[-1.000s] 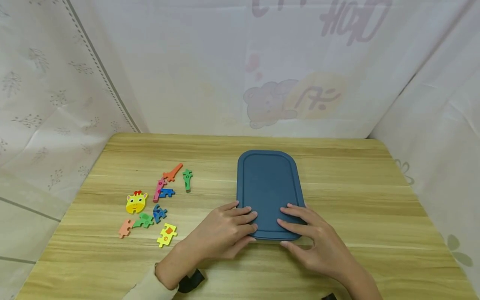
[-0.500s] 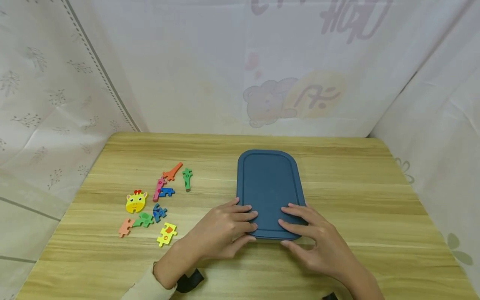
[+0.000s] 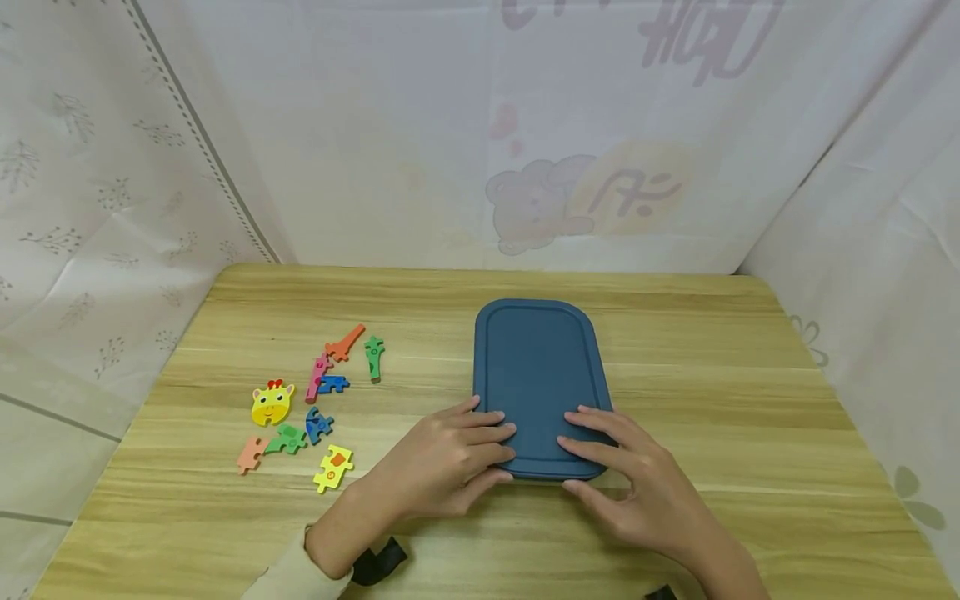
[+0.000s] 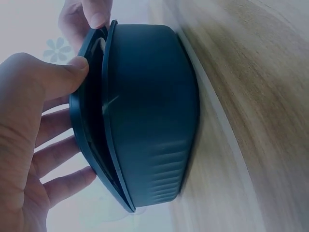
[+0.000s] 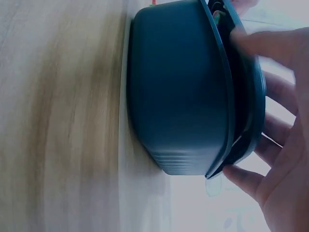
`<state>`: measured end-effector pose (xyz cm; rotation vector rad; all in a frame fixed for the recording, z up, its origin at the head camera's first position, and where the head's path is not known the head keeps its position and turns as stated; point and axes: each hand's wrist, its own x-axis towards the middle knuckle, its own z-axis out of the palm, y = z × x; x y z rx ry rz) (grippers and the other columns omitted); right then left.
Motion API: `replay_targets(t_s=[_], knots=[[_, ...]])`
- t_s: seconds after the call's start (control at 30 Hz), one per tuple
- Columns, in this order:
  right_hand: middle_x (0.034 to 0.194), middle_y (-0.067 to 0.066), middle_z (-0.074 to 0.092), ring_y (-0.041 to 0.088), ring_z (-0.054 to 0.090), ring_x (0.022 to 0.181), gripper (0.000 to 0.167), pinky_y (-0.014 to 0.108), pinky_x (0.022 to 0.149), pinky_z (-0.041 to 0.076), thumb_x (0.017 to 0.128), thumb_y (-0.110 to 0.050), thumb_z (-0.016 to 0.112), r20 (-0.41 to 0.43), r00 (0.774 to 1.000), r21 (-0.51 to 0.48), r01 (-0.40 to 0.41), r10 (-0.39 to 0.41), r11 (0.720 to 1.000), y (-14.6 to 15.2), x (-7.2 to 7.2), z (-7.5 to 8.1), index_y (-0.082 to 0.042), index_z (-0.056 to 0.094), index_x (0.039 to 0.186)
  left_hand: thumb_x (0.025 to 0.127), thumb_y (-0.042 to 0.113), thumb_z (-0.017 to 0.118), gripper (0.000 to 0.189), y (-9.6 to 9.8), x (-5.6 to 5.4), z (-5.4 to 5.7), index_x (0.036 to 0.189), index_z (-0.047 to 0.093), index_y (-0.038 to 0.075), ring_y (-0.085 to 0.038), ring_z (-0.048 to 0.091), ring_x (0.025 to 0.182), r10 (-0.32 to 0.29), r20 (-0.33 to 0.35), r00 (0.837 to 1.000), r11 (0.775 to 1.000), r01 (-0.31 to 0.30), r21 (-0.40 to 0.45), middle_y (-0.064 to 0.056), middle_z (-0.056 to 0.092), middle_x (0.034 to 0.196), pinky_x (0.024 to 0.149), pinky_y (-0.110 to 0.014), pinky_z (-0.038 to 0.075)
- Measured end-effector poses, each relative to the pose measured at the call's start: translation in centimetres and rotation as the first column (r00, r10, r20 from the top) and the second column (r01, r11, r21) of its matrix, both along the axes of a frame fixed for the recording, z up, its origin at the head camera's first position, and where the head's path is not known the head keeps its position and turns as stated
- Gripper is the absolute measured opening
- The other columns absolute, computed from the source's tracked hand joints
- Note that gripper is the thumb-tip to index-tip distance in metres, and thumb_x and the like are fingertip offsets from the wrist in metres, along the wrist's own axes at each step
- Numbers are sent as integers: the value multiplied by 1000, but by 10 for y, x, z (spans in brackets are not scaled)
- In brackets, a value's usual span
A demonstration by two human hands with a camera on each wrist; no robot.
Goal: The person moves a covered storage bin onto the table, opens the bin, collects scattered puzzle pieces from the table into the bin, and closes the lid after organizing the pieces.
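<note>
A dark blue lid [image 3: 536, 375] lies over a deep plastic box [image 4: 149, 96] of the same colour, which stands on the table. My left hand [image 3: 450, 458] holds the lid's near left corner, thumb at the edge and fingers on top. At the near right corner, my right hand [image 3: 633, 475] grips it the same way. Both wrist views show the lid tilted, with a gap above the rim of the box [image 5: 178, 82] on the near side. Inside that gap something small shows, too unclear to name.
Several wooden puzzle pieces lie left of the box, among them a giraffe head [image 3: 273, 405], a yellow piece [image 3: 333, 468] and an orange piece [image 3: 347, 343]. The wood-grain table [image 3: 690, 358] ends at a pale printed cloth [image 3: 375, 167] behind.
Almost nothing differs. The right hand and the lid's near right corner have shifted very slightly to the right; the left hand and the puzzle pieces keep their places.
</note>
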<state>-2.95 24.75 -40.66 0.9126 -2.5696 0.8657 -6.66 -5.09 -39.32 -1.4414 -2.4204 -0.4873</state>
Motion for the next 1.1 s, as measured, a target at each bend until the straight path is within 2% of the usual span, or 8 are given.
replay_targets(t_s=[0.2,0.33,0.43,0.57,0.63,0.73,0.83,1.1], knots=[[156,14,54,18,48,148,69,7,121,27,81,-13,89,34,992,-84,128,-125,988,1,-4,1,-15,64,146,97,36,78,24,0,-1,1,114,83,21,-16,73,125,7,-7,1000,997,-6,83,3,80,124,117,-41,52],[153,18,55,7,51,143,56,8,116,36,92,3,71,80,967,-267,254,-241,930,4,-13,4,-5,61,147,95,34,80,23,0,-2,2,113,83,20,-15,74,123,0,-29,1000,993,3,117,3,80,123,116,-39,52],[137,6,61,2,59,122,45,8,102,45,101,0,62,180,919,-334,392,-351,857,6,-22,8,-5,61,146,95,35,81,24,0,-2,2,113,83,20,-15,74,122,-5,-50,999,992,12,127,4,81,120,116,-39,53],[113,-4,57,3,58,92,41,12,77,47,108,-21,61,360,819,-255,547,-447,797,11,-32,14,-14,60,148,94,35,82,25,-1,-2,1,113,83,19,-15,75,121,-2,-68,998,989,12,150,4,81,118,114,-40,54],[109,-2,57,6,59,87,44,17,73,48,109,-29,59,433,779,-204,574,-453,793,14,-36,16,-16,57,151,94,34,82,24,0,-2,1,112,83,19,-16,75,120,-1,-77,997,986,14,166,3,82,117,114,-41,54],[112,2,60,12,62,83,49,22,67,52,110,-36,56,522,740,-175,580,-425,795,18,-40,17,-17,52,155,94,34,81,23,1,-2,1,111,83,18,-16,76,119,-4,-86,996,982,20,187,2,82,117,114,-41,55],[114,5,62,15,64,81,51,26,63,55,110,-38,56,559,727,-179,575,-399,798,18,-42,17,-16,50,156,94,34,81,23,1,-2,1,111,83,18,-16,76,119,-1,-90,996,981,19,193,1,82,117,114,-41,54],[111,-1,64,9,65,79,52,30,61,56,110,-39,56,588,719,-191,568,-370,800,15,-42,15,-16,49,156,95,32,81,21,1,-3,0,110,83,17,-16,76,118,-3,-116,993,978,26,206,0,82,117,111,-42,57]])
